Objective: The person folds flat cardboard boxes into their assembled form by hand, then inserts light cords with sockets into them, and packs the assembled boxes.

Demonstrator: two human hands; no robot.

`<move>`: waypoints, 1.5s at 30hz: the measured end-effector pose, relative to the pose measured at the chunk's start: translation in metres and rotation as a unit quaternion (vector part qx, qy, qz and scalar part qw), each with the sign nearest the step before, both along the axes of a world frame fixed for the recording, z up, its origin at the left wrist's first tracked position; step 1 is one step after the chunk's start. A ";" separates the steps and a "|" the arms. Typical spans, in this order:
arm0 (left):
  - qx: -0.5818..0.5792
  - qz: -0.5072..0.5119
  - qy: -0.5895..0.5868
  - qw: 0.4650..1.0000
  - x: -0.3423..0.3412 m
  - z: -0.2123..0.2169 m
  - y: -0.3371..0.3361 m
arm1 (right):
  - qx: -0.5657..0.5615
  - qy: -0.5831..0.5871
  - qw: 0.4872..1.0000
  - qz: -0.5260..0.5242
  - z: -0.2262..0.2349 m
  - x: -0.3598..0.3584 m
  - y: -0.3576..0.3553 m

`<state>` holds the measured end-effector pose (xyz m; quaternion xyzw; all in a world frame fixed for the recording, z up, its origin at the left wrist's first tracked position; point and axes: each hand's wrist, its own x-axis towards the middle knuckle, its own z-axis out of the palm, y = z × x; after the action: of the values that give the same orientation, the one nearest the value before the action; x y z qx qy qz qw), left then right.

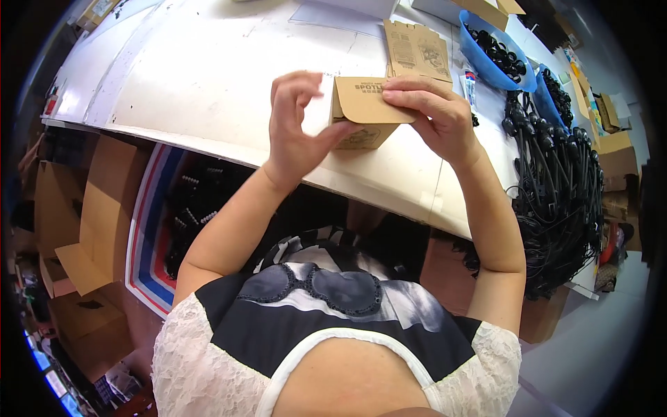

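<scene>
A small brown cardboard box [372,104] with dark print stands on the white table in front of me, its top flap folded over. My right hand [441,115] grips its right side, with fingers resting on the flap. On the other side is my left hand [295,128], fingers raised and parted and slightly blurred. Its thumb reaches to the box's edge under the flap. Just behind the box lie flat, unfolded brown cartons [420,52]. Beside my right hand there is a small white and blue packet or tube [470,89].
Blue basins [478,61] of black ring-like parts stand at the far right. Bundled black cables [552,181] hang over the table's [201,76] right side. Below its left edge are a striped bag [144,222] with dark items and open cardboard boxes [104,191].
</scene>
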<state>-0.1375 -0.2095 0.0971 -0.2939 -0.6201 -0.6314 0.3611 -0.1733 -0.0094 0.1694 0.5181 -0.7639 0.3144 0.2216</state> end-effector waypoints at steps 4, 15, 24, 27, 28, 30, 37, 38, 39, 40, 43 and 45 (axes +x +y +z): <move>-0.173 -0.094 -0.083 0.977 -0.013 0.018 -0.012 | -0.025 0.090 0.996 -0.004 -0.004 0.001 -0.004; -0.134 -0.114 -0.148 0.973 -0.008 0.027 -0.015 | -0.068 -0.151 0.986 -0.010 0.009 0.020 -0.010; -0.123 -0.122 -0.130 0.976 -0.006 0.021 -0.021 | -0.064 -0.075 0.995 -0.026 -0.008 0.004 -0.011; -0.222 -0.056 -0.032 0.973 -0.006 0.022 -0.026 | -0.051 -0.064 0.996 -0.022 -0.009 0.006 -0.007; -0.222 -0.056 -0.033 0.973 -0.005 0.019 -0.025 | -0.027 -0.057 0.998 -0.021 -0.010 0.008 -0.005; -0.200 -0.055 -0.002 0.978 -0.003 0.011 -0.022 | 0.000 -0.043 0.999 -0.030 -0.015 0.015 -0.002; -0.035 -0.059 -0.105 0.992 -0.009 0.009 -0.016 | -0.100 -0.236 0.964 -0.074 -0.045 0.020 0.004; -0.038 -0.068 -0.098 0.992 -0.012 0.006 -0.019 | -0.181 -0.326 0.922 -0.106 -0.049 0.022 0.002; 0.096 -0.162 -0.200 0.962 -0.015 0.002 -0.023 | -0.096 -0.457 0.876 -0.122 -0.054 0.019 0.004; 0.223 -0.248 -0.297 0.895 -0.019 -0.001 -0.026 | -0.104 -0.452 0.876 -0.133 -0.050 0.021 -0.003; 0.193 -0.044 -0.434 0.879 -0.022 -0.005 -0.026 | -0.080 -0.493 0.858 -0.119 -0.031 0.022 -0.038; 0.139 -0.054 -0.430 0.891 -0.013 0.000 -0.016 | 0.068 -0.243 0.925 -0.283 -0.024 0.013 -0.054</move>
<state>-0.1503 -0.2253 0.0966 0.0261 -0.6036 -0.7944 0.0619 -0.1606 -0.0634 0.1456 0.2014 -0.9290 0.3019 0.0726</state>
